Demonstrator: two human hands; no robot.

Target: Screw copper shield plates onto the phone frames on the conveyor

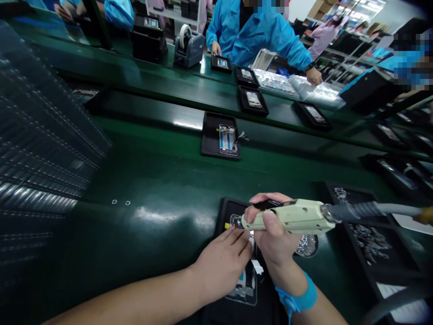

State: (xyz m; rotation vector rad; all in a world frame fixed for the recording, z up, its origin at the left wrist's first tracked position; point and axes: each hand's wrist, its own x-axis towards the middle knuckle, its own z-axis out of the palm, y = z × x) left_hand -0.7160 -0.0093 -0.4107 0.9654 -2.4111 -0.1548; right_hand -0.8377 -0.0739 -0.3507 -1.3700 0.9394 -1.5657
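The green conveyor belt (111,243) runs across the bench and carries a black tray (230,210) directly under the hands. Over that tray, the left hand (219,264) lies open, its fingers (237,241) spread on a phone frame (243,289) without gripping it. The right hand (272,239), with a blue wrist strap (297,295), closes firmly round a cream electric screwdriver (291,217), its bit at the frame's top end. Just right of the black tray sits a screw tray (370,243) holding loose screws. Beyond the black tray lies a second phone tray (211,135), then a raised belt (135,76), and past that a co-worker in a blue smock (259,38)
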